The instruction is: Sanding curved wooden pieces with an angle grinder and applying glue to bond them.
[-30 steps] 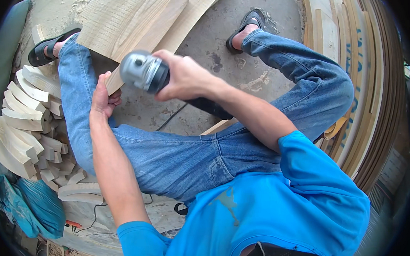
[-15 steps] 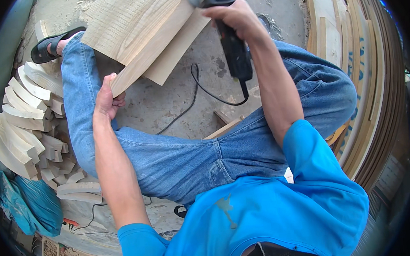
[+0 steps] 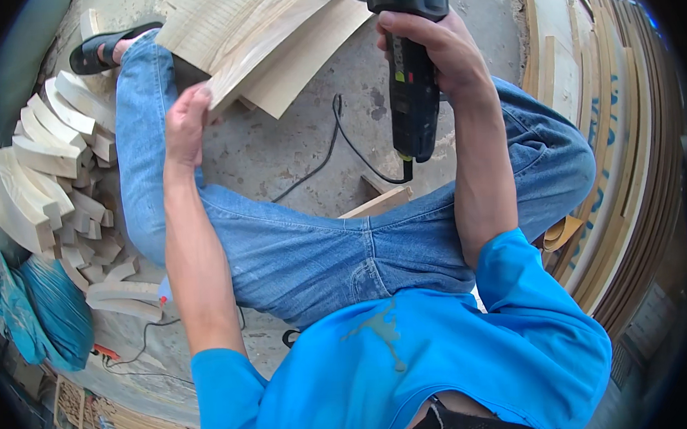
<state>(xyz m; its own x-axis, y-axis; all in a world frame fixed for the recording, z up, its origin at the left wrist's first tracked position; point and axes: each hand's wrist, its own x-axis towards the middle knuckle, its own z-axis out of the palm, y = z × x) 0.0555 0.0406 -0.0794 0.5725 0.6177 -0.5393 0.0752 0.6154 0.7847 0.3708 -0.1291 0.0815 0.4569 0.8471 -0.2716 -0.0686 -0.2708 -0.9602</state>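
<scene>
My left hand (image 3: pixel 188 128) is closed on the near end of a pale wooden board (image 3: pixel 258 45). The board slants away toward the upper middle, its narrow edge turned partly up. Beneath it lies another wide, thin wooden panel (image 3: pixel 303 69), and rough-grained wood shows on its far left side. In my right hand (image 3: pixel 447 47) is a black angle grinder (image 3: pixel 413 108), held by its body with the cord end pointing toward me. The grinder's head is at the top edge of the picture near the board's far part; whether its disc touches the wood I cannot tell.
A black power cord (image 3: pixel 332 148) loops over the concrete floor between my legs. Many curved wood pieces (image 3: pixel 39 182) are heaped left of my leg, near a teal bag (image 3: pixel 54 311). Long boards (image 3: pixel 619 158) lie stacked at the right. A small wood piece (image 3: pixel 378 202) lies near my lap.
My right hand has drawn the grinder closer to me and slightly right. The board's near end has risen a little in my left hand, and its edge has tilted.
</scene>
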